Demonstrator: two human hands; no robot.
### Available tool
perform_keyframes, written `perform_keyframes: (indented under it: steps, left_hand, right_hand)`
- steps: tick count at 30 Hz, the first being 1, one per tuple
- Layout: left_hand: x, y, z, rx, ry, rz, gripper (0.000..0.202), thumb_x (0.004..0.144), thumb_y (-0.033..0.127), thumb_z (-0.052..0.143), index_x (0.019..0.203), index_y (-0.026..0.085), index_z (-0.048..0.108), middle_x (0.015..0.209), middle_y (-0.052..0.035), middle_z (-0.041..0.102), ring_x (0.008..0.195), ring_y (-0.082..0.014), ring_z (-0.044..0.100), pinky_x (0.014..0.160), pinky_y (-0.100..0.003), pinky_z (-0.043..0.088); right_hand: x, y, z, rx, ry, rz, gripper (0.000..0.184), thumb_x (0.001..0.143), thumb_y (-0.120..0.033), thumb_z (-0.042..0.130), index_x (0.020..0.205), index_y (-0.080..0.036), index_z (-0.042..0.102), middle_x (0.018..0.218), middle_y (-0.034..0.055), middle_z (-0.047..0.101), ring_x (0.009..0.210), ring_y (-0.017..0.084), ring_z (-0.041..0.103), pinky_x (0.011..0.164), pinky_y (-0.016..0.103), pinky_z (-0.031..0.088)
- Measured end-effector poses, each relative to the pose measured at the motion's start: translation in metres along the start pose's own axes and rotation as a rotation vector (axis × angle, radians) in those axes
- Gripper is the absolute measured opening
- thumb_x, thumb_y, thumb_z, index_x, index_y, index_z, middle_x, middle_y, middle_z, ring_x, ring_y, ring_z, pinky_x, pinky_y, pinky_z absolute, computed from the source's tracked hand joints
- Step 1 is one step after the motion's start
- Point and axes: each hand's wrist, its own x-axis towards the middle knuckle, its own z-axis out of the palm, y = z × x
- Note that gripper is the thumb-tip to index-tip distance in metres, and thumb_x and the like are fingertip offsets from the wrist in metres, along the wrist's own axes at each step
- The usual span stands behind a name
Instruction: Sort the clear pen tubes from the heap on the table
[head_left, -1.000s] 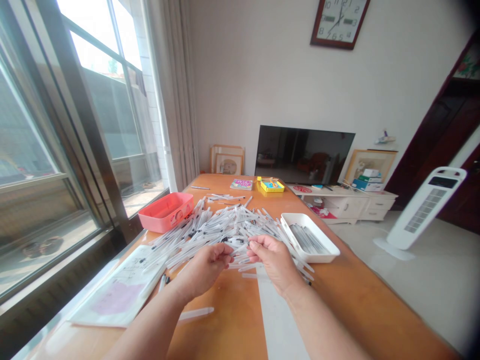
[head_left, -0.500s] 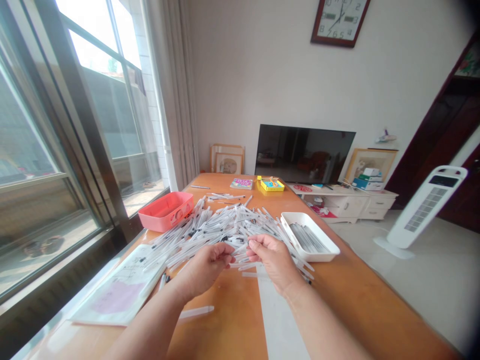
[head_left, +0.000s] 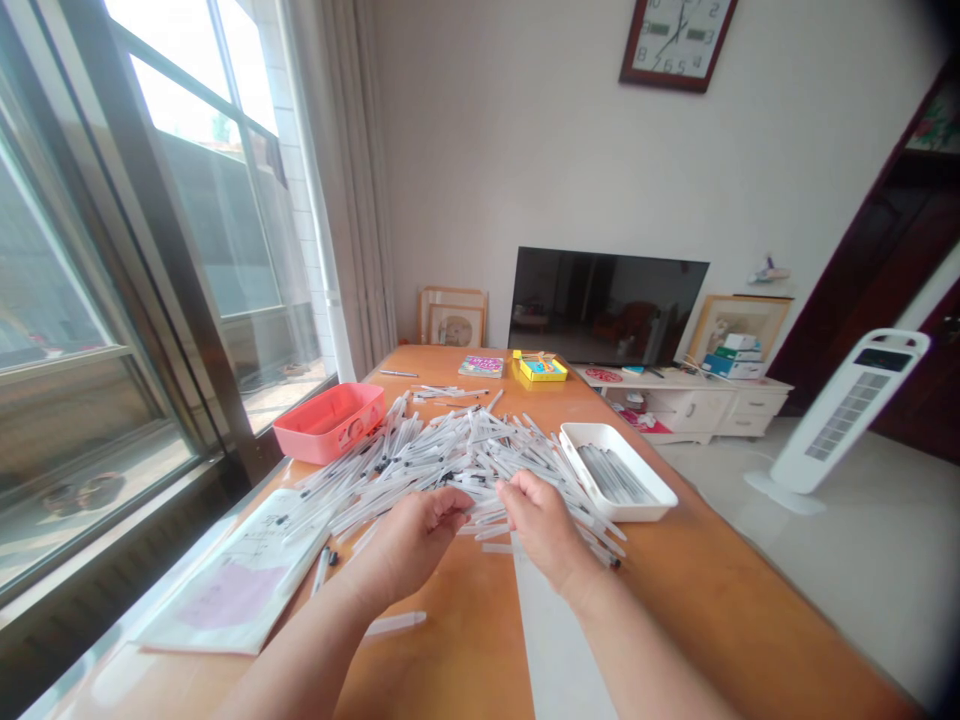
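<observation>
A big heap of clear plastic pens (head_left: 442,455) covers the middle of the orange table (head_left: 720,610). My left hand (head_left: 412,540) and my right hand (head_left: 541,525) meet at the heap's near edge, fingers curled and pinched together on one clear pen (head_left: 480,497) held between them. A white tray (head_left: 616,485) with several pens in it lies just right of my right hand. A pink tray (head_left: 330,422) stands at the heap's left side. One loose pen barrel (head_left: 396,623) rests on the table below my left wrist.
A booklet of paper (head_left: 240,580) lies at the table's left edge by the window. A yellow box (head_left: 540,368) and a small book (head_left: 482,366) sit at the far end. Beyond are a television, a low cabinet and a white tower fan (head_left: 840,415).
Both hands have stayed at the heap's near edge, the fingers working slightly on the pen. The camera has tipped a little.
</observation>
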Motion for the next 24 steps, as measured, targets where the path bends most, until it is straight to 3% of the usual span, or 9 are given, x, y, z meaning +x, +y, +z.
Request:
perform_keyframes:
  steps: [5,9,13,15,18,24]
  left_hand:
    - [-0.001,0.002,-0.001,0.026,-0.012,0.016,0.022,0.090,0.030,0.050,0.098,0.023,0.070,0.083,-0.0014,0.070,0.077,-0.0184,0.060,0.070,-0.026,0.042]
    - [0.000,0.004,-0.002,-0.004,-0.024,-0.025,0.023,0.090,0.034,0.051,0.094,0.022,0.070,0.081,-0.0017,0.070,0.076,-0.0189,0.060,0.071,-0.026,0.043]
    - [0.000,0.003,-0.003,-0.042,-0.017,-0.064,0.025,0.088,0.038,0.053,0.092,0.021,0.071,0.080,-0.0023,0.070,0.078,-0.0199,0.061,0.072,-0.027,0.045]
    - [0.000,0.003,-0.003,-0.059,-0.013,-0.060,0.025,0.087,0.037,0.054,0.093,0.021,0.072,0.080,-0.0026,0.070,0.078,-0.0200,0.061,0.072,-0.027,0.045]
    - [-0.001,0.002,-0.002,-0.029,-0.014,-0.041,0.024,0.088,0.035,0.053,0.094,0.021,0.072,0.081,-0.0022,0.071,0.076,-0.0194,0.060,0.070,-0.027,0.044]
    - [-0.002,0.005,-0.001,0.051,-0.018,0.020,0.023,0.090,0.032,0.051,0.093,0.022,0.071,0.081,-0.0005,0.070,0.076,-0.0182,0.060,0.068,-0.026,0.042]
  right_hand:
    - [0.004,0.004,-0.003,-0.053,-0.007,-0.039,0.049,0.092,-0.057,0.050,0.058,-0.023,0.042,0.055,-0.0034,0.043,0.056,0.015,0.041,0.056,0.028,0.034]
    - [0.006,0.006,-0.009,0.010,-0.034,0.047,0.057,0.094,-0.067,0.040,0.060,-0.023,0.052,0.051,-0.0016,0.050,0.051,0.016,0.047,0.056,0.029,0.038]
    - [0.005,0.003,-0.013,0.078,-0.060,-0.003,0.044,0.094,-0.061,0.047,0.083,-0.021,0.062,0.072,0.0002,0.066,0.060,0.015,0.056,0.059,0.027,0.041]
    - [0.004,0.002,-0.013,0.051,-0.103,-0.021,0.035,0.092,-0.054,0.054,0.083,-0.021,0.061,0.077,0.0001,0.067,0.065,0.015,0.058,0.061,0.026,0.043]
    - [0.002,0.002,-0.011,-0.044,-0.091,-0.032,0.034,0.092,-0.050,0.055,0.076,-0.021,0.057,0.067,-0.0018,0.063,0.061,0.014,0.055,0.060,0.026,0.041]
    - [0.003,0.003,-0.011,-0.188,-0.015,-0.101,0.048,0.092,-0.059,0.051,0.060,-0.023,0.047,0.053,-0.0026,0.047,0.056,0.016,0.045,0.055,0.028,0.034]
